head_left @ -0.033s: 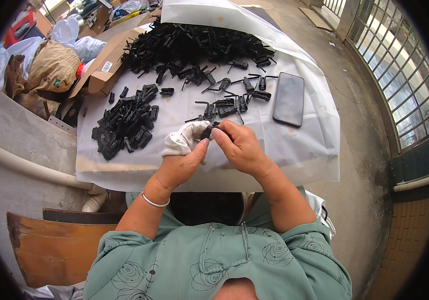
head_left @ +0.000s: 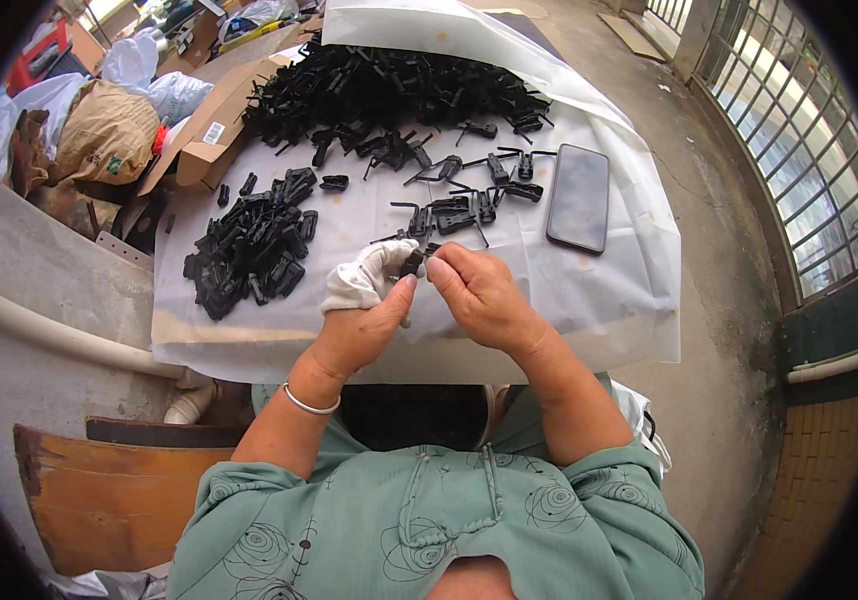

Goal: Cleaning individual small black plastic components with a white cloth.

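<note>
In the head view, the left hand [head_left: 374, 322] has a white cloth [head_left: 357, 283] bunched around its fingers, and they grip a small black piece [head_left: 412, 265] at the near side of the white-covered surface [head_left: 631, 302]. The cloth probably gives padding and a firmer hold. The right hand [head_left: 486, 297] sits just beside the piece, thumb and index pinched closed; I cannot tell whether anything is caught between them. Both hands meet in front of the body, likely because a small part is easiest to steady there.

Loose pronged pieces [head_left: 454, 208] lie just beyond the hands, apparently kept within easy reach, with a large dark heap [head_left: 379, 92] farther back. A smaller pile [head_left: 252, 245] stands apart at the left, seemingly so the groups do not mix. A phone [head_left: 578, 199] lies flat at the right, beside the loose pieces.

The held piece looks dark and compact, but the cloth and fingers hide most of its shape. Many loose ones show thin, bent rods; those in the left pile look stubbier and blockier.
</note>
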A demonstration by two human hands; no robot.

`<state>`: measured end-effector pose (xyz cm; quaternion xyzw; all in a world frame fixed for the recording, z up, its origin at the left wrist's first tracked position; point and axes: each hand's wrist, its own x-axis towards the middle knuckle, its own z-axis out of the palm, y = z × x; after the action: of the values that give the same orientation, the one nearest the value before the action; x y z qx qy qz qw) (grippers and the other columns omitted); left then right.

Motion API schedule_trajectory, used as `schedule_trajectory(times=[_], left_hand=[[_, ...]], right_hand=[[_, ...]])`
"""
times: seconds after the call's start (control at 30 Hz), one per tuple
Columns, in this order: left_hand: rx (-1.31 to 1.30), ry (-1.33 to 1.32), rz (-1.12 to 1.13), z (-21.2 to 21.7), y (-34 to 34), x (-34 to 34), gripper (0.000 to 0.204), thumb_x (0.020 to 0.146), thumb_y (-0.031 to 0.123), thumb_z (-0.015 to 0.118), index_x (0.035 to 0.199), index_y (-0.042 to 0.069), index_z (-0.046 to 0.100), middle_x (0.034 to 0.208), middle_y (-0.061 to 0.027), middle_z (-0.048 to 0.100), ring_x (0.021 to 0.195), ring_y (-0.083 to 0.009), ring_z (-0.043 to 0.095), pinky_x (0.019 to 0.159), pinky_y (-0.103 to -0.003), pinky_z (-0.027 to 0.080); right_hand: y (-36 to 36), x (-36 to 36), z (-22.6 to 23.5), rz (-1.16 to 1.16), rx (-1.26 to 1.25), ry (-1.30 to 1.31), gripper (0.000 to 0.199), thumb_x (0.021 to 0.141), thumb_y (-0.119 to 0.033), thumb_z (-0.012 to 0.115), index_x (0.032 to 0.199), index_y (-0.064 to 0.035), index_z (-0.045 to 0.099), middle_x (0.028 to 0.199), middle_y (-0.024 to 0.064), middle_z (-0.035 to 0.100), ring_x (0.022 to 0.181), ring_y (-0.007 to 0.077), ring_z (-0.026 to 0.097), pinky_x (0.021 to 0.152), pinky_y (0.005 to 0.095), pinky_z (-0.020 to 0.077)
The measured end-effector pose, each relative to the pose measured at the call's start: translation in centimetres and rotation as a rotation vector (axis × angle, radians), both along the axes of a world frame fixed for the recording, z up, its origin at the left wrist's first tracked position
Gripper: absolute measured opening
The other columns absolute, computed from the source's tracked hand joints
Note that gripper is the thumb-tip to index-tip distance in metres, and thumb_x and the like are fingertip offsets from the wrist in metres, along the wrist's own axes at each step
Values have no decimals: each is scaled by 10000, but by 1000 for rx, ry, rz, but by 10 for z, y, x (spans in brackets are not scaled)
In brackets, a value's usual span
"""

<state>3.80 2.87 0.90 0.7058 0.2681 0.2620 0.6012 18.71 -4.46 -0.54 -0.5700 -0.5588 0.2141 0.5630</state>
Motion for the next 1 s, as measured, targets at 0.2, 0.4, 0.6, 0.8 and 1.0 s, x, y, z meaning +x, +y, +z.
schedule_trajectory(times=[0.2,0.4,0.6,0.8,1.0], left_hand=[[45,48,57,-2,-4,2,298,851,44,566,1139,-13,516,892,-38,570,602,-53,472,530,-196,421],[67,22,28,8,-6,0,302,847,32,574,1139,-17,515,910,-47,576,597,-56,487,515,-187,422],[-185,-76,11,10,0,-2,316,850,33,575,1154,-14,503,904,-47,579,596,-52,493,515,-182,435],[64,40,2,9,-5,-1,332,833,9,568,1154,-38,494,953,-67,583,693,-78,541,594,-206,475],[284,-42,55,-7,-5,2,319,809,-24,557,1120,-56,495,1030,-92,551,888,-121,522,836,-269,453]], right_hand=[[2,-3,-5,148,-74,4,255,898,-181,510,730,11,518,616,144,505,540,246,453,536,350,402],[5,-3,-11,209,-82,163,255,903,-168,499,723,13,506,618,140,497,540,250,444,536,350,399],[1,-5,-2,202,85,41,220,904,-141,481,743,9,491,622,144,488,553,287,457,547,362,401],[1,-7,-7,190,-34,141,236,904,-153,477,739,12,510,629,130,518,560,232,480,552,334,412],[4,-15,-17,207,-110,357,262,932,-184,474,746,-9,531,640,-17,475,629,64,422,558,241,388]])
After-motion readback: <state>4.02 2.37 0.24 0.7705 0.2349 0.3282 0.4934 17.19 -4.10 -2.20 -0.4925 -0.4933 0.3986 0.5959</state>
